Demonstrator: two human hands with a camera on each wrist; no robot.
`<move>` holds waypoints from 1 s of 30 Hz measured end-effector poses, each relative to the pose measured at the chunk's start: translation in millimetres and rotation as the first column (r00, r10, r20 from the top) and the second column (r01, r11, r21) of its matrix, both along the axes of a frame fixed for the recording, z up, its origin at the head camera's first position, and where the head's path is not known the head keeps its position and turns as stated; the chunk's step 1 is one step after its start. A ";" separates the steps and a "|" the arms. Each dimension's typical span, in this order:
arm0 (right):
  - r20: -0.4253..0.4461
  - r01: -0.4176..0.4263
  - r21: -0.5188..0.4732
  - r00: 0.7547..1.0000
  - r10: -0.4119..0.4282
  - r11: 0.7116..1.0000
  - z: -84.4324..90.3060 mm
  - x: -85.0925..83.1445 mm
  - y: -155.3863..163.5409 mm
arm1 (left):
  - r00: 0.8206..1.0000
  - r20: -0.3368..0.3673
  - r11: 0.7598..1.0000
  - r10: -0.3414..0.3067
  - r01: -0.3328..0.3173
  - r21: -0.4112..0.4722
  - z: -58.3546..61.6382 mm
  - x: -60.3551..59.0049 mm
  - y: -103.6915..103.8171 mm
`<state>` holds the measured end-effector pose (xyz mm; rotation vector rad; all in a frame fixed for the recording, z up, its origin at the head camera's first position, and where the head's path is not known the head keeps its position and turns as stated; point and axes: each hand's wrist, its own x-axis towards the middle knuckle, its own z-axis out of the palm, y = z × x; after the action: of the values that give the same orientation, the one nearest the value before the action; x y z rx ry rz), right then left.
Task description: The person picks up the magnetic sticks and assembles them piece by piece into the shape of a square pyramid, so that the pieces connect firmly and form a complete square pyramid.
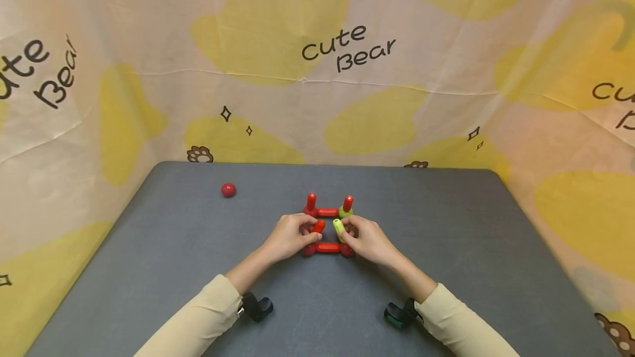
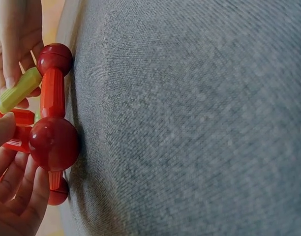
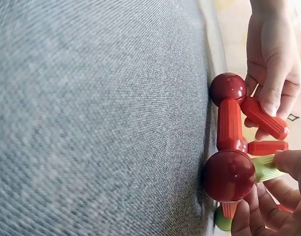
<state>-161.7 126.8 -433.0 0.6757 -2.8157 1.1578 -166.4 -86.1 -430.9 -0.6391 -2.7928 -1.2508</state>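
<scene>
Fingers of left hand [image 1: 290, 236] pinching upright red rod [image 1: 318, 227], right hand [image 1: 367, 240] pinching upright green rod [image 1: 339, 227], long axes vertical.

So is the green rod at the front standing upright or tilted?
Tilted: the green rod, pinched by the right hand, leans toward the left hand.

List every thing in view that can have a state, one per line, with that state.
Left hand: pinches the red rod.
Red rod: tilted, standing on the near left ball.
Right hand: pinches the green rod.
Green rod: tilted, standing on the near right ball.
Square frame: flat on the table.
Far rods: upright, untouched.
Loose red ball: apart, at rest.
</scene>
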 end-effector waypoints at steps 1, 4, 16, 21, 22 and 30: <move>-0.001 -0.002 -0.001 1.000 0.002 1.000 -0.3 -0.4 0.2 | 1.000 0.000 1.000 -0.002 0.002 -0.001 -0.3 -0.3 -0.2; 0.003 0.001 -0.002 1.000 -0.001 1.000 -0.8 -1.1 1.3 | 1.000 0.009 1.000 -0.012 0.012 0.011 -0.6 -1.0 -1.8; -0.033 0.218 -0.135 0.974 -0.224 0.967 -0.7 -22.8 16.0 | 0.975 -0.079 0.963 0.209 -0.192 0.188 4.9 -24.1 -17.5; -0.021 0.205 -0.141 0.978 -0.210 0.969 -4.0 -36.0 19.6 | 0.973 -0.056 0.954 0.226 -0.209 0.214 2.1 -34.6 -18.3; -0.020 0.189 -0.131 0.981 -0.193 0.973 -4.8 -37.8 19.7 | 0.975 -0.046 0.956 0.219 -0.205 0.211 0.7 -36.4 -17.8; -0.052 0.115 -0.095 0.991 -0.121 0.989 -10.1 -45.0 12.5 | 0.983 -0.032 0.968 0.179 -0.171 0.187 -7.0 -46.5 -9.5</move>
<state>-206.7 139.3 -443.1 0.5197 -2.6945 1.2182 -212.9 -95.6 -437.9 -0.3965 -2.5876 -1.4126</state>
